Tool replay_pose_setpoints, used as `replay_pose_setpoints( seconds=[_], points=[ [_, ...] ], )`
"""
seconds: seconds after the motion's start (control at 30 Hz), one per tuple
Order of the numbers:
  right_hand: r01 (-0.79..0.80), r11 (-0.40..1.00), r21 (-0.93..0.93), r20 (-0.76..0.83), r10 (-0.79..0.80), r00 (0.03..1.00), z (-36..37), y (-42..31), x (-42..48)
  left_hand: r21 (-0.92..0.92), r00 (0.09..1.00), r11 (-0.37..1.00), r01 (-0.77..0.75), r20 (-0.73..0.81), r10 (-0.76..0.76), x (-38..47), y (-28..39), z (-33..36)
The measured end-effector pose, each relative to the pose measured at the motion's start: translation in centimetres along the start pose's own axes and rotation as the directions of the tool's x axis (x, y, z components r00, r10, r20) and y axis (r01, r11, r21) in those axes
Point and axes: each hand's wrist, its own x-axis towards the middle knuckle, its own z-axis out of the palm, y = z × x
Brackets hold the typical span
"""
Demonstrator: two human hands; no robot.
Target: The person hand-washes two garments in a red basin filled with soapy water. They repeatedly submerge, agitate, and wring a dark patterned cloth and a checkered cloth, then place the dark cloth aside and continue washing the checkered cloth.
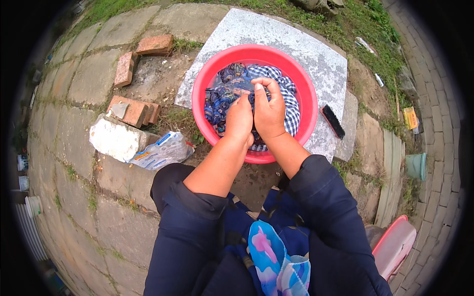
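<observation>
A red plastic basin (310, 107) holds water and wet laundry. On its left side lies a dark blue patterned cloth (218, 105); a navy-and-white checked cloth (291, 101) is bunched along the right. Over the middle of the basin, my left hand (239, 116) and my right hand (269, 109) are side by side with curled fingers. Both grip the patterned cloth, part of which shows between them. My thumbs are uppermost, and most of my fingertips are hidden beneath the hands.
The basin rests on a grey stone slab (229, 33). A scrub brush (332, 122) lies at the slab's right edge. To the left are bricks (127, 68), a whitish stone block (114, 138) and a printed plastic bag (161, 151). A pink tub (396, 248) and green bucket (415, 166) stand right.
</observation>
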Motion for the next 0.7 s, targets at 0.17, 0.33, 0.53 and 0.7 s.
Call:
replay_pose_setpoints(
  seconds=[0.17, 0.33, 0.53, 0.7],
  points=[
    [-0.013, 1.0, -0.02, -0.021, 0.013, 1.0, 0.0, -1.1, -1.0, -0.195, 0.996, 0.978, 0.077, 0.05, -0.068, -0.4, 0.0, 0.2],
    [0.111, 0.994, -0.019, 0.211, -0.104, 0.972, 0.2, -1.1, -1.6, -0.076, 0.988, 0.986, -0.147, 0.04, 0.15, -0.7, 1.4, -0.5],
    [0.054, 0.993, -0.101, -0.08, -0.062, 0.995, -0.5, 1.0, 0.3, -0.011, 1.0, 1.0, -0.009, -0.025, 0.009, -0.8, -0.9, 1.0],
    [0.271, 0.961, -0.045, 0.201, -0.257, 0.945, 0.6, -0.5, -1.9, -0.08, 0.956, 0.957, -0.278, -0.114, 0.269, 0.0, 0.9, -0.5]
  ],
)
